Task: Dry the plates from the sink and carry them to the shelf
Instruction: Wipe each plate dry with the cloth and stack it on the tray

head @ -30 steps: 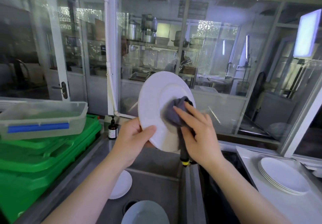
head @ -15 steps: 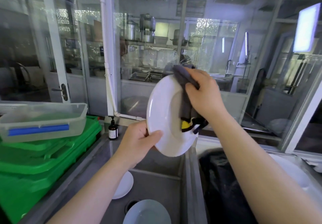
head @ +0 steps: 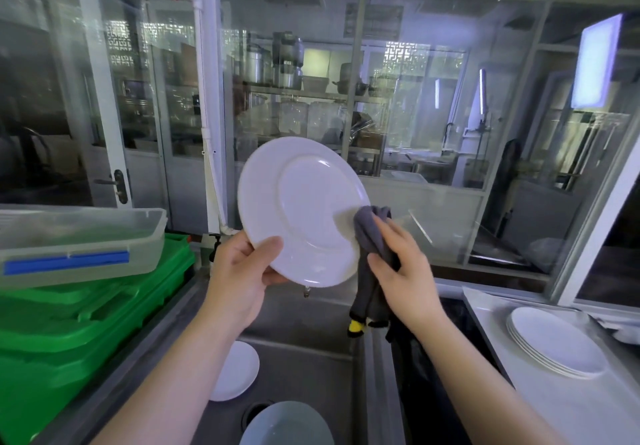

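Left hand [head: 239, 282] grips a glossy round white plate [head: 301, 209] tilted upright; right hand [head: 405, 271] fingers clutch a grey cloth [head: 372, 237] at its rim

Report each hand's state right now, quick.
Left hand: closed on the lower rim of the white plate, holding it up over the sink.
Right hand: closed on the grey cloth, pressing it against the plate.
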A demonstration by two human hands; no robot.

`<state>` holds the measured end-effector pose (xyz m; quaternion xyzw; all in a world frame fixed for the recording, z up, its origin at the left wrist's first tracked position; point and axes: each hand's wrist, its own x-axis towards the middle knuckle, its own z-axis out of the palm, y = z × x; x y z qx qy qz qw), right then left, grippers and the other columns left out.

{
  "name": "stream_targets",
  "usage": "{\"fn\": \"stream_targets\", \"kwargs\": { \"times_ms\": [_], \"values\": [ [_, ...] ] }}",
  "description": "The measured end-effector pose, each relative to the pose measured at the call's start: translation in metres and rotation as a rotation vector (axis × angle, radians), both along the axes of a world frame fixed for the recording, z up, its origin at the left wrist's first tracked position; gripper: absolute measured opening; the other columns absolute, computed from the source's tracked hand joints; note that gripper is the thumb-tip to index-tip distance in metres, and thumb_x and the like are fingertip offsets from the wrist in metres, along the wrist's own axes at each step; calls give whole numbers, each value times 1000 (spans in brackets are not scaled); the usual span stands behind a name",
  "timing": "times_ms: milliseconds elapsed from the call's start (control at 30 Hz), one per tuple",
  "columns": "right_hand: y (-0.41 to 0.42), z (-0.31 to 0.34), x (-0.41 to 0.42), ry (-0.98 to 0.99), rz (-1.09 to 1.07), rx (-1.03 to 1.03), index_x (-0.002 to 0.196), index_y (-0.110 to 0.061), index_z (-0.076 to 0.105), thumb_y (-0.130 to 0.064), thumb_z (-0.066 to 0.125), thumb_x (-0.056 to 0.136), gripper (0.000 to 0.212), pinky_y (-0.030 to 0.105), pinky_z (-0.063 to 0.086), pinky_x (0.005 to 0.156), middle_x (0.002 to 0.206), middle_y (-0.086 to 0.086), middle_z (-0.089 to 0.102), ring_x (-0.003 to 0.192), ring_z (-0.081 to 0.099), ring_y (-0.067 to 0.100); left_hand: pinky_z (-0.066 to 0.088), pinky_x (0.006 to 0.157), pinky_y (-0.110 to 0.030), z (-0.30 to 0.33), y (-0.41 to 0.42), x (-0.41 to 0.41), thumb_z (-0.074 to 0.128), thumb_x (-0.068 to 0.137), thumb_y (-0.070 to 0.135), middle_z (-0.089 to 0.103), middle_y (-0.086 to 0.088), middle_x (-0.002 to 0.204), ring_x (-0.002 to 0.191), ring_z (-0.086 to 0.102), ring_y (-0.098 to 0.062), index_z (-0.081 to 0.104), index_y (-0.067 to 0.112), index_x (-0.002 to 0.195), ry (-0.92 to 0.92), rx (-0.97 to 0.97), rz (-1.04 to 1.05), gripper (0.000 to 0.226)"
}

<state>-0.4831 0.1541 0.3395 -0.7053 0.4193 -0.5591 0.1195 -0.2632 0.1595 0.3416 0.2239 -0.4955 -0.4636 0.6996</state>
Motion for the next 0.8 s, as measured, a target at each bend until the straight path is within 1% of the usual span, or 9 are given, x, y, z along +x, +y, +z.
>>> {"fn": "stream_targets", "kwargs": {
  "times_ms": [133, 200, 267, 333, 467, 533, 600, 700, 800],
  "values": [
    [14, -8, -3, -24, 259, 52, 121, -36, 57, 14, 59, 82, 63, 11, 32, 103, 134, -11, 52, 127, 45, -3, 57, 57, -29, -3, -1, 2, 57, 82, 7, 74, 1, 84, 77, 70, -15, 68, 14, 92, 90, 65, 13, 16],
    [16, -12, -1, -393, 324, 199, 121, -28, 61, 12, 54, 86, 54, 26, 41, 102, 129, -3, 62, 123, 54, 12, 57, 57, -28, -4, 0, 3, 59, 77, 11, 74, 2, 86, 78, 70, -13, 63, 13, 99, 137, 81, -24, 22],
    [17, -13, 3, -834, 397, 474, 120, -23, 63, -6, 58, 87, 38, 35, 52, 89, 119, 4, 68, 110, 64, 22, 57, 57, -26, -6, 1, 3, 59, 74, 13, 74, 4, 89, 80, 71, -11, 61, 15, 104, 194, 92, -85, 30],
    [20, -10, 9, -994, 496, 736, 119, -17, 65, -31, 65, 78, 43, 35, 57, 74, 113, 8, 70, 99, 69, 24, 57, 57, -26, -11, 2, 1, 58, 75, 12, 74, 4, 91, 82, 71, -11, 63, 17, 104, 218, 96, -134, 30],
    [23, -6, 20, -924, 509, 709, 120, -11, 63, -35, 72, 67, 59, 25, 56, 67, 111, 9, 71, 98, 70, 21, 57, 57, -26, -24, 5, -10, 56, 78, 11, 75, 0, 93, 84, 72, -14, 75, 21, 92, 210, 102, -214, 26],
    [24, 2, 18, -859, 444, 595, 117, -11, 62, -28, 70, 68, 52, 23, 56, 66, 104, 8, 73, 92, 71, 19, 58, 59, -26, -30, 6, -11, 57, 79, 12, 75, -1, 95, 85, 72, -14, 76, 20, 93, 211, 121, -257, 25],
    [24, 11, 12, -820, 441, 532, 110, -10, 63, -22, 65, 69, 43, 21, 55, 63, 94, 6, 75, 83, 71, 15, 59, 64, -28, -33, 7, -7, 74, 74, 19, 75, -4, 97, 85, 72, -17, 77, 19, 95, 167, 144, -332, 21],
    [23, 22, 0, -764, 468, 514, 108, -9, 64, -22, 62, 71, 39, 21, 55, 66, 94, 6, 74, 84, 71, 14, 58, 75, -40, -39, 5, 7, 95, 44, 38, 72, -12, 103, 91, 71, -26, 71, 11, 105, 79, 192, -491, 71],
    [24, 27, -10, -715, 498, 554, 105, -9, 65, -23, 60, 72, 36, 22, 56, 69, 93, 7, 74, 84, 71, 14, 58, 75, -36, -34, -1, 24, 84, 57, 55, 72, -8, 106, 94, 70, -23, 74, 18, 104, 176, 254, -451, 60]
  ]
}}
